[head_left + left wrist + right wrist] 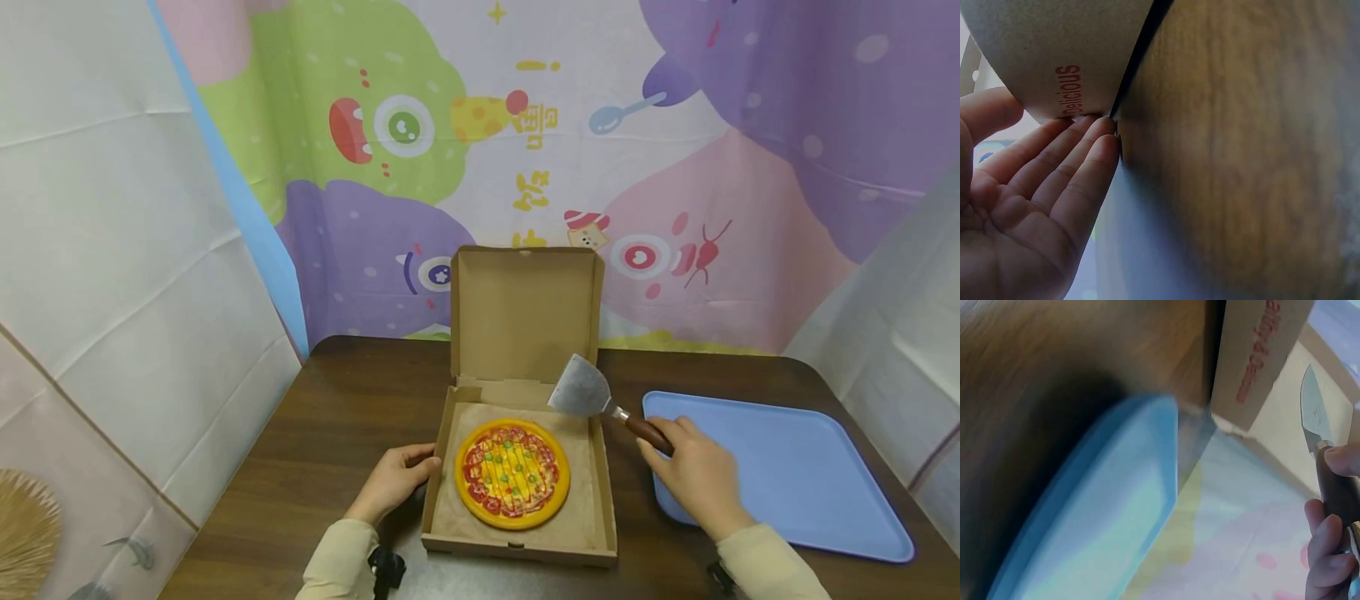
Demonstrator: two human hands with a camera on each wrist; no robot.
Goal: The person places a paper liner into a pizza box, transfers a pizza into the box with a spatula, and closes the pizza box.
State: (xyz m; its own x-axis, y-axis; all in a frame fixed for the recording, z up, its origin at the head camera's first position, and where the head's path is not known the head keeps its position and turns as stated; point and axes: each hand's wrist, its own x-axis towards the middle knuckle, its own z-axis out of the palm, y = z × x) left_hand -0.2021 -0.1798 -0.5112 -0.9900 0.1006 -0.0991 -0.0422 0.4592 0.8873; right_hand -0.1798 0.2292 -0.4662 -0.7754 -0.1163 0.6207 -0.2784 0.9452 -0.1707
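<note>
An open cardboard pizza box holds a round toy-like pizza with a yellow crust, red and yellow topping and green bits, lying on brown paper. My left hand is at the box's left wall, its fairly straight fingertips against the outer side and the thumb by the rim. My right hand grips the dark wooden handle of a pizza spatula, thumb along it in the right wrist view. The broad metal blade is raised over the box's back right corner, pointing left.
A light blue tray lies right of the box, partly under my right hand in the head view. The upright box lid stands before a cartoon-printed curtain. Brown wooden tabletop extends left of the box.
</note>
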